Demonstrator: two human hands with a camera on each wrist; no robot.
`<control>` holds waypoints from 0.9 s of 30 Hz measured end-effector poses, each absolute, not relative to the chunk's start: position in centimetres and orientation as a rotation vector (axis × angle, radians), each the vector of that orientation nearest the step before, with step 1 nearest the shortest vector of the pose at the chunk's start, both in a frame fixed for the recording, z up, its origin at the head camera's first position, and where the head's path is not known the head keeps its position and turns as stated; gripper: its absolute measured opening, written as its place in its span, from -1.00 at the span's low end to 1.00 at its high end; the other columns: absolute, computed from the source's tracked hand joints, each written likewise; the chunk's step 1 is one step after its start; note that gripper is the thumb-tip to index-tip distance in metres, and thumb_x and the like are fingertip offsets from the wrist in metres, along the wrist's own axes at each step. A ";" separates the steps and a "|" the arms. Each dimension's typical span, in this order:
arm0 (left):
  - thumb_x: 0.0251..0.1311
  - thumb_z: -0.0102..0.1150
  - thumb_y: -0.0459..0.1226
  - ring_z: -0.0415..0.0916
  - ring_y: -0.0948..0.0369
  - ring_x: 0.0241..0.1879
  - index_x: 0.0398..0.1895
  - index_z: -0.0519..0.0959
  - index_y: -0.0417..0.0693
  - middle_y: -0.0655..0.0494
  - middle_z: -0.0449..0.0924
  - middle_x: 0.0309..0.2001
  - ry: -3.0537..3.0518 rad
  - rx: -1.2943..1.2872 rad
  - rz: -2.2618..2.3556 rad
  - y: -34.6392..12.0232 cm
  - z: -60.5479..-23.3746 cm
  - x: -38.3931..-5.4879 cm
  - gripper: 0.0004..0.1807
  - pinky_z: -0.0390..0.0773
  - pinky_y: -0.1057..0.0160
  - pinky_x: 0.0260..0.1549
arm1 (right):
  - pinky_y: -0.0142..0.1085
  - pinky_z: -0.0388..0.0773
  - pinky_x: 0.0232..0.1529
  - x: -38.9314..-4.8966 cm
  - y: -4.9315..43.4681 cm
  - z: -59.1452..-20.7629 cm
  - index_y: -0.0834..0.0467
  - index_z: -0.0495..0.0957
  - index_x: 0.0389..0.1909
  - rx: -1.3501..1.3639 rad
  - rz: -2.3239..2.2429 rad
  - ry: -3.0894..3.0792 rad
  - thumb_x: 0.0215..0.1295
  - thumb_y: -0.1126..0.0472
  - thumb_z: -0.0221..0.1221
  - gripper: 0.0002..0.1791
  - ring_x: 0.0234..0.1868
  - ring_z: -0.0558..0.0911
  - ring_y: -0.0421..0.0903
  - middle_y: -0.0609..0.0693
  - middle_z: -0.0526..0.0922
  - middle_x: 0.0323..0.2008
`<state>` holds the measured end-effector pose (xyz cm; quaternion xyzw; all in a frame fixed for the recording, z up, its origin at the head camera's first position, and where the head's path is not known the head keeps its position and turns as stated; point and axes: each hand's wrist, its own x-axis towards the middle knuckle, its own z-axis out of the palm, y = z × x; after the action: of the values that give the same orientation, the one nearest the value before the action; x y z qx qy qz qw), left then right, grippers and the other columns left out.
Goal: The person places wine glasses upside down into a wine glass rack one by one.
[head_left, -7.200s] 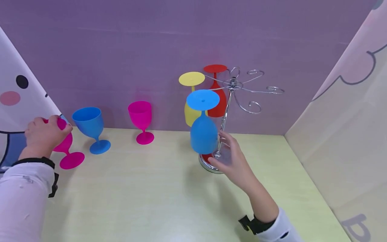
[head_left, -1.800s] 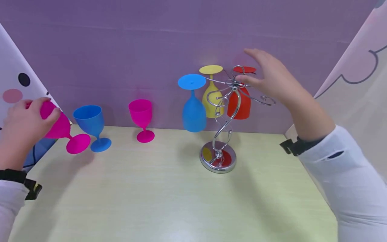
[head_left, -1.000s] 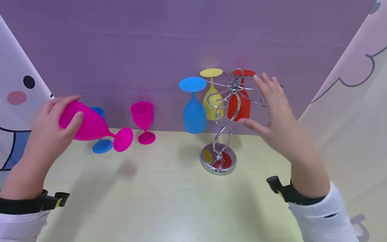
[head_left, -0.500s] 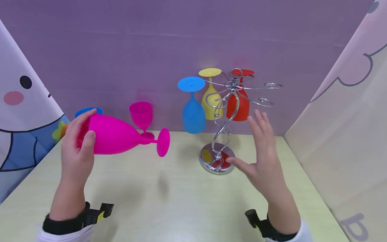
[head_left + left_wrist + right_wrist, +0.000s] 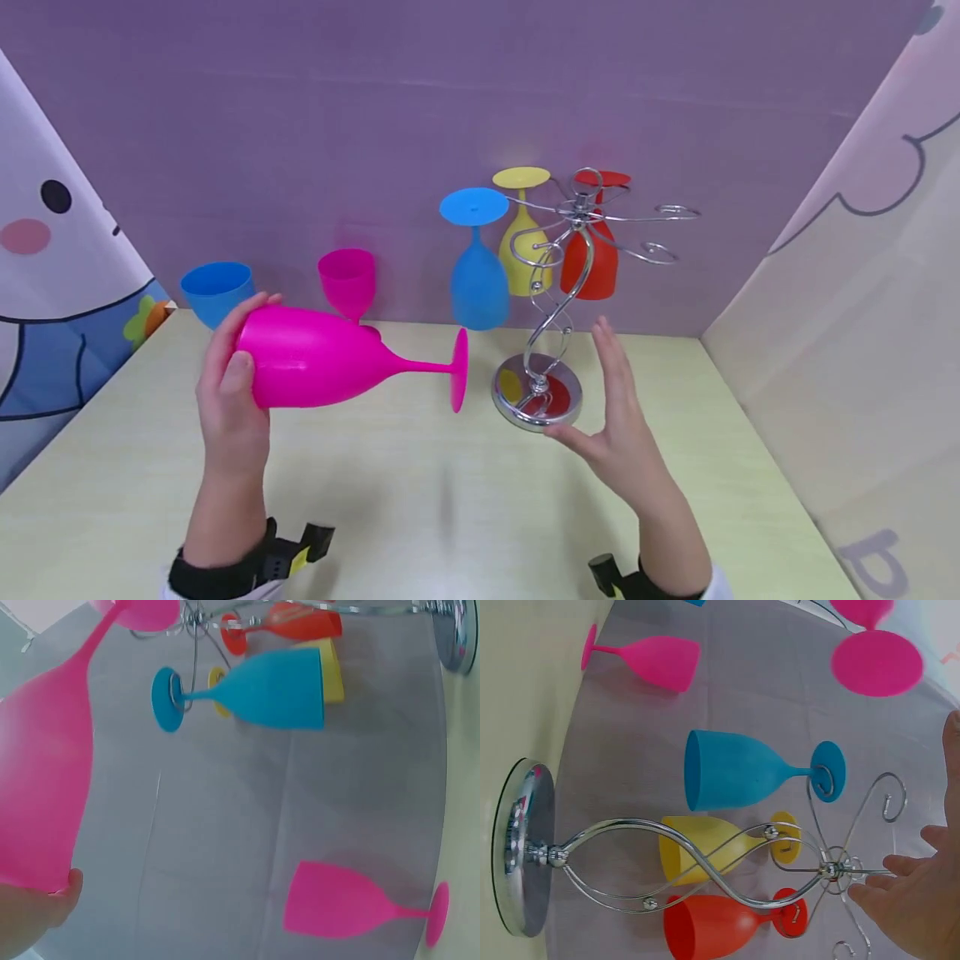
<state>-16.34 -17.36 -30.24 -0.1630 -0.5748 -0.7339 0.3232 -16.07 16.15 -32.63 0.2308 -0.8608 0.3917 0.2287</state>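
Observation:
My left hand (image 5: 236, 400) grips a magenta goblet (image 5: 322, 358) by the rim end of its bowl. The goblet lies sideways in the air, its foot pointing right toward the rack. My right hand (image 5: 618, 425) holds nothing; its fingers are spread just right of the rack's round base. The chrome stemware rack (image 5: 536, 392) has curled wire arms. Hanging upside down from it are a blue goblet (image 5: 480, 287), a yellow goblet (image 5: 517, 250) and a red goblet (image 5: 592, 267). The right wrist view shows their feet caught in the wire curls.
Another magenta goblet (image 5: 348, 279) stands upright at the table's back edge. Left of it a second blue goblet (image 5: 217, 287) stands partly hidden behind my left hand. A purple backdrop (image 5: 300, 150) rises behind the pale table (image 5: 420, 517), with printed panels at both sides.
My left hand has lifted the magenta goblet from the far left, tipped it sideways and carried it right. The rack has turned; my right hand has left its top and come down.

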 end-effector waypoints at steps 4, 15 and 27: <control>0.16 -0.06 -0.24 0.25 0.02 0.12 0.23 0.27 -0.17 -0.11 0.30 0.16 -1.472 -0.494 -2.018 -16.4 -30.6 -16.4 -0.48 0.55 0.36 -0.19 | 0.25 0.34 0.02 -16.5 16.2 -33.2 -0.18 -0.25 0.41 0.640 1.142 -2.406 -0.09 0.10 0.37 0.17 0.38 -0.14 -0.02 -0.04 -0.18 0.43; 0.21 -0.25 -0.23 0.29 -0.01 0.10 0.25 0.22 -0.11 -0.07 0.28 0.18 -1.550 -0.620 -2.222 -12.1 -32.2 -15.8 -0.50 0.56 0.24 -0.16 | 0.16 0.40 0.02 -17.9 16.2 -34.6 -0.08 -0.26 0.42 0.813 1.200 -2.408 -0.25 0.21 0.45 0.29 0.39 -0.18 -0.01 0.03 -0.20 0.43; 0.22 -0.35 -0.25 0.31 -0.03 0.12 0.25 0.19 -0.04 0.08 0.35 0.15 -1.655 -0.733 -2.481 -8.8 -33.8 -15.5 -0.51 0.55 0.12 -0.12 | 0.15 0.35 0.09 -18.5 15.1 -35.7 0.06 -0.23 0.41 1.031 1.193 -2.349 -0.25 0.21 0.44 0.26 0.39 -0.15 0.00 0.07 -0.15 0.42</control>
<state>-15.48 -8.80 -33.81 -0.2386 -0.5385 -0.8073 0.0355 -18.53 15.11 -35.73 0.3600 -0.8201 0.4167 0.1554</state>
